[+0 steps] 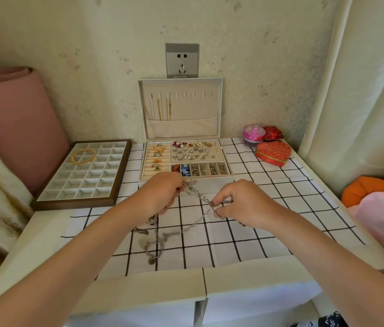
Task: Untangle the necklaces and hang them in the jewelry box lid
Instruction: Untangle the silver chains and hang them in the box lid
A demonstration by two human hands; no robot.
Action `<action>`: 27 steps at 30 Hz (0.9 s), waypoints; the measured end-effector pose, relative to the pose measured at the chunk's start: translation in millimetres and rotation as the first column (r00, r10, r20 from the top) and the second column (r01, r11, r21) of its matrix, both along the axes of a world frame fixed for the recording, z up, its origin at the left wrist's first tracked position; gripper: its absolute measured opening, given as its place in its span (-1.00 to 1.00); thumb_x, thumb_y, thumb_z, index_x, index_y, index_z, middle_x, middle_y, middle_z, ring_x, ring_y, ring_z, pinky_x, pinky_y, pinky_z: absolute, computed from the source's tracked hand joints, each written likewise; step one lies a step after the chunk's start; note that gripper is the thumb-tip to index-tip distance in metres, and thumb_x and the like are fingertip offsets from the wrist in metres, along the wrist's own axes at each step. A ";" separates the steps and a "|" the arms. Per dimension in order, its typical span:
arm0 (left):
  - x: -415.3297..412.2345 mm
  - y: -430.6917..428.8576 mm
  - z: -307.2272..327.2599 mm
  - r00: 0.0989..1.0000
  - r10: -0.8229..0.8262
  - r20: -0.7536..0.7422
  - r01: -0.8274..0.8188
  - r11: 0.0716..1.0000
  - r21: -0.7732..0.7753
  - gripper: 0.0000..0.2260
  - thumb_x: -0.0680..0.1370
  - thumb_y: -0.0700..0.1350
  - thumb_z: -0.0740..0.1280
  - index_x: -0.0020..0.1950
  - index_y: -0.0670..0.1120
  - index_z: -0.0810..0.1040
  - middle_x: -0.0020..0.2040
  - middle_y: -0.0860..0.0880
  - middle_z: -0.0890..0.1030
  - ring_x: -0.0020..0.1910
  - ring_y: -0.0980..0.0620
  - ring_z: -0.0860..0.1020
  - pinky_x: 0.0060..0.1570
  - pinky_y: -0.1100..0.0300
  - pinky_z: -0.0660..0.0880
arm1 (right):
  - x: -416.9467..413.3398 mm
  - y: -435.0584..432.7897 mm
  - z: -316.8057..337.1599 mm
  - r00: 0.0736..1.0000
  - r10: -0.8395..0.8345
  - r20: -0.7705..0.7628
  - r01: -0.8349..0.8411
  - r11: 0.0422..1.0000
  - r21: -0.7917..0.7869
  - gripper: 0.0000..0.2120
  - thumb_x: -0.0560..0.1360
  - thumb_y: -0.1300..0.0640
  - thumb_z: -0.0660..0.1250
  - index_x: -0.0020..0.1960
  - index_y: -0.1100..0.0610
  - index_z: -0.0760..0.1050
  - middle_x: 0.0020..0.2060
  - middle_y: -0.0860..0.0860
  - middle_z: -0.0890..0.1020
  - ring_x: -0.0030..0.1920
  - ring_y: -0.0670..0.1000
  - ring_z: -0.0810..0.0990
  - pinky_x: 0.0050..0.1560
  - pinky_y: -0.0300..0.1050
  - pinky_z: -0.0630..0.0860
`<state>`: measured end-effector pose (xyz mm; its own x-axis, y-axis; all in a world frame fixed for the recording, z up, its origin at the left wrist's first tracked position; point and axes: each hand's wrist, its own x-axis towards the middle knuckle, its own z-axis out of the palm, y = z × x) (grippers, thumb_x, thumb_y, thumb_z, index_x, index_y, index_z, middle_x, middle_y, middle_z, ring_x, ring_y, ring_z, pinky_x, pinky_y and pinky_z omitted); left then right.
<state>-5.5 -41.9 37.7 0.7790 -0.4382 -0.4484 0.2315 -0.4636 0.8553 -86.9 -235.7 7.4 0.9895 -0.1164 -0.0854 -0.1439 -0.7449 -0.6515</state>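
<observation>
The left hand [162,195] keeps a narrow grip, its fingers curled round one end of a silver chain [199,197]. The right hand [241,204] pinches the same chain tightly between thumb and fingertips, so the fine links run taut and slanting between the two hands, lifted off the surface [44,234]. Below the left hand more strands drop to a tangle of necklaces [155,241], thin silvery links with small pendants, knotted loosely on a white cloth [221,234] ruled in black squares. Just beyond the hands sits the open jewelry box [210,182], pale and fabric-covered. It holds padded ring rolls with gold rings on the left, a flat panel strewn with earrings and brooches, and a row of narrow compartments holding small pieces. Its lid [181,87] stands upright against the wall, lined in cream cloth with a row of small hooks. Two gold chains [160,109] hang from hooks on the left, their lower ends tucked into a pocket [181,127]. To the left lies a wood-framed tray [44,202] of square compartments, with gold bangles [83,155] near its far corner. To the right sit a heart-shaped box [273,153] in red patterned fabric, a round pink box [254,133] and a small red box [273,133].
</observation>
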 end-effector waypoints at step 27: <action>19.2 18.8 -13.0 0.703 -0.067 0.708 -0.139 0.964 0.228 -0.74 0.66 0.00 0.18 -0.18 0.01 0.52 -0.33 0.04 0.55 -0.35 0.07 0.49 -0.33 0.14 0.41 | 0.7 -8.2 5.2 0.939 0.184 -0.291 -0.176 0.983 0.052 -0.77 0.29 0.00 0.62 -0.28 0.01 0.57 -0.17 -0.05 0.69 -0.18 -0.10 0.57 -0.04 -0.16 0.48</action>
<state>13.7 -23.1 24.7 0.9212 -0.3580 0.1523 -0.3697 -0.6837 0.6292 -86.3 -243.9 12.6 0.9244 0.0673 -0.3754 -0.1962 -0.7601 -0.6194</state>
